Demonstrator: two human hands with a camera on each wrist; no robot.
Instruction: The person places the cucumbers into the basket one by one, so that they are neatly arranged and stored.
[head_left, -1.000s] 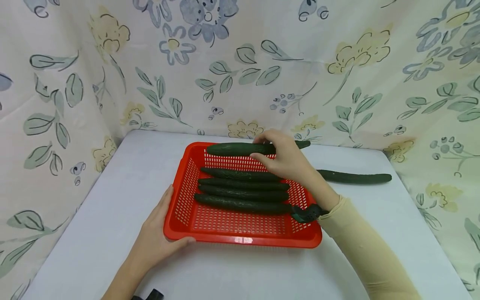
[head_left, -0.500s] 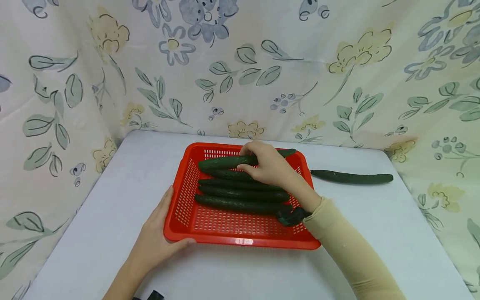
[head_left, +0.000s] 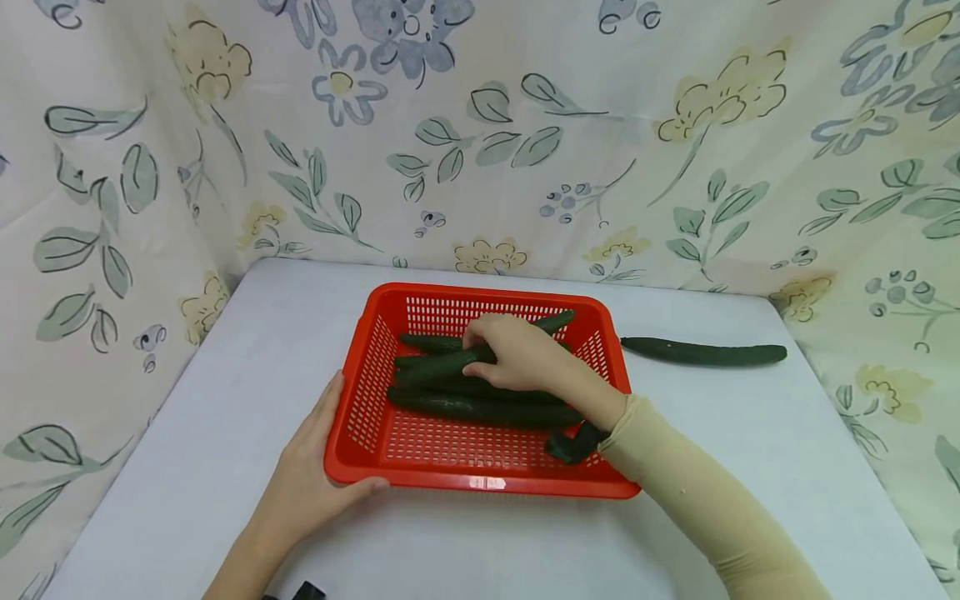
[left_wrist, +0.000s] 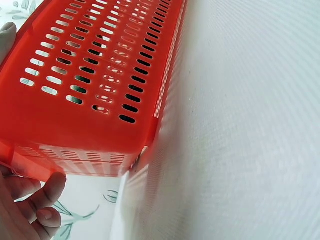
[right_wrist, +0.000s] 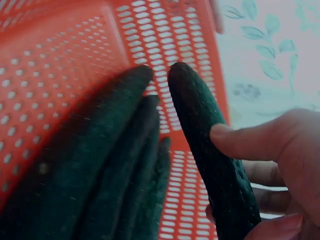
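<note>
Inside the red plastic basket (head_left: 487,482), my right hand (head_left: 521,354) grips a dark green cucumber (head_left: 435,368) near its middle. It lies slanted over several other cucumbers (head_left: 480,407) that lie side by side. In the right wrist view, the thumb (right_wrist: 225,137) presses one side of the held cucumber (right_wrist: 195,105) and the other fingers wrap behind it. My left hand (head_left: 303,479) holds the basket at its near left corner, thumb along the front rim and fingers along the left side. Its curled fingers (left_wrist: 47,195) show against the basket wall (left_wrist: 75,125) in the left wrist view.
One more cucumber (head_left: 705,352) lies on the white table (head_left: 750,450) just right of the basket. Floral cloth (head_left: 480,150) hangs behind the table and along its sides. A small black object (head_left: 306,592) shows beside the left wrist.
My right hand has brought the cucumber from over the basket's far rim down and toward me, into the basket, and the cucumber has tilted. The left hand keeps its place on the basket.
</note>
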